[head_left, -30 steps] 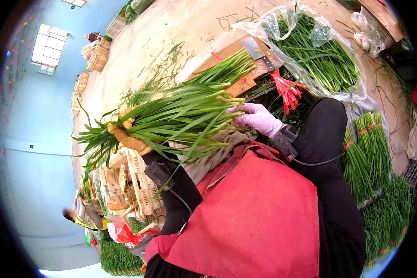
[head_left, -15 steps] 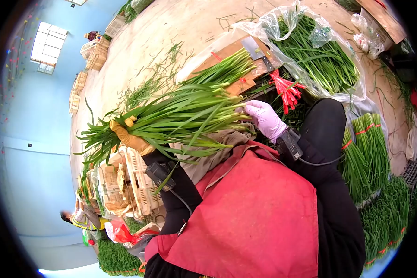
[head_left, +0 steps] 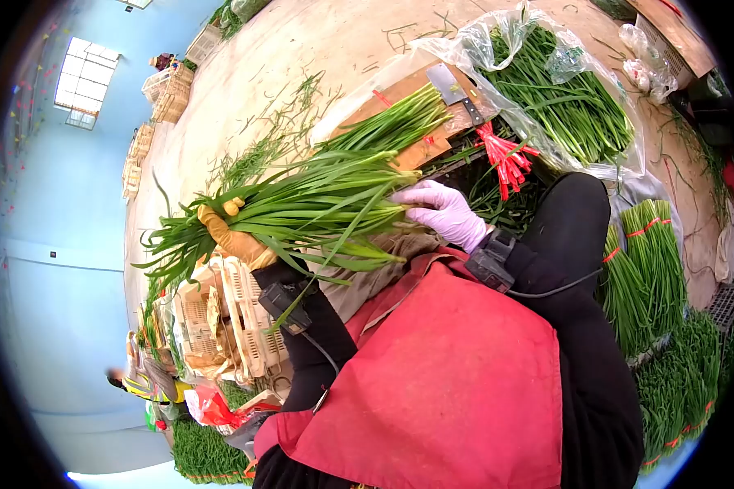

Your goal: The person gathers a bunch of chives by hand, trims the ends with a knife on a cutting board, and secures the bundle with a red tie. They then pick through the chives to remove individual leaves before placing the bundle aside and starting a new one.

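My left hand [head_left: 232,236], in a tan-yellow glove, is wrapped round the leafy end of a loose bunch of garlic chives [head_left: 318,204] held across my lap. My right hand [head_left: 444,212], in a thin lilac glove, has its fingers closed on the pale stem ends; some fingertips are hidden among the stems. Just beyond, another pile of chives [head_left: 404,114] lies on a wooden board [head_left: 424,153]. On that board rests a cleaver [head_left: 455,92] with a dark handle. Red ties [head_left: 506,159] hang in a cluster by the handle.
A clear plastic bag [head_left: 636,147] full of chives [head_left: 559,102] lies at the upper right. Tied chive bundles [head_left: 652,269] stand to my right. Plastic crates [head_left: 245,318] are at my left, with a person [head_left: 151,379] beyond. Leaf scraps [head_left: 257,159] litter the floor.
My right hand has moved left along the stems, further onto the bunch. My left hand keeps its grip almost in place. The distant person's arms have shifted.
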A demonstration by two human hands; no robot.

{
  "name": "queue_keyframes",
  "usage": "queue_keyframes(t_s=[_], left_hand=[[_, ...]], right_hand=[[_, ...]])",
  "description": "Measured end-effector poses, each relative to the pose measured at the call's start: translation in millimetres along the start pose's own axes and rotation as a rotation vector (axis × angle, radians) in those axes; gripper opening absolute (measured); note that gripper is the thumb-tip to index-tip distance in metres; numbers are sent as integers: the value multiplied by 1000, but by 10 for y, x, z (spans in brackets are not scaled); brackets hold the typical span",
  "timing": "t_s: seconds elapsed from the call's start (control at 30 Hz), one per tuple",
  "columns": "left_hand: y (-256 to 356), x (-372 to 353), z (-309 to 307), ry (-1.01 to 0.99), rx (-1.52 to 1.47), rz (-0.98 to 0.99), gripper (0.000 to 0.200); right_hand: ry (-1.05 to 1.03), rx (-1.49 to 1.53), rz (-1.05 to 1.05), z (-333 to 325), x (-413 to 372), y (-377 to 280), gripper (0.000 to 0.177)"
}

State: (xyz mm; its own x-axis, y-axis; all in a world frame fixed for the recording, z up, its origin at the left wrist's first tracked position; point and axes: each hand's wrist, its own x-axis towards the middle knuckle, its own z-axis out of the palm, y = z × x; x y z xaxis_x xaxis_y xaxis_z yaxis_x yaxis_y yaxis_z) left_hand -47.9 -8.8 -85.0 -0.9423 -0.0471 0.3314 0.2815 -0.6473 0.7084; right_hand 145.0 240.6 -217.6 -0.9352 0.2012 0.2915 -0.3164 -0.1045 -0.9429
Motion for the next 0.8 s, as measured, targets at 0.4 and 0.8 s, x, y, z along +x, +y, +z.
queue_keyframes(t_s=[0.4,0.8], left_hand=[[42,-16,49,61,37,48,36],[-11,-138,225,33,2,20,34]], right_hand=[[225,119,486,-666,-260,415,19],[213,-254,-192,-82,141,-216,18]])
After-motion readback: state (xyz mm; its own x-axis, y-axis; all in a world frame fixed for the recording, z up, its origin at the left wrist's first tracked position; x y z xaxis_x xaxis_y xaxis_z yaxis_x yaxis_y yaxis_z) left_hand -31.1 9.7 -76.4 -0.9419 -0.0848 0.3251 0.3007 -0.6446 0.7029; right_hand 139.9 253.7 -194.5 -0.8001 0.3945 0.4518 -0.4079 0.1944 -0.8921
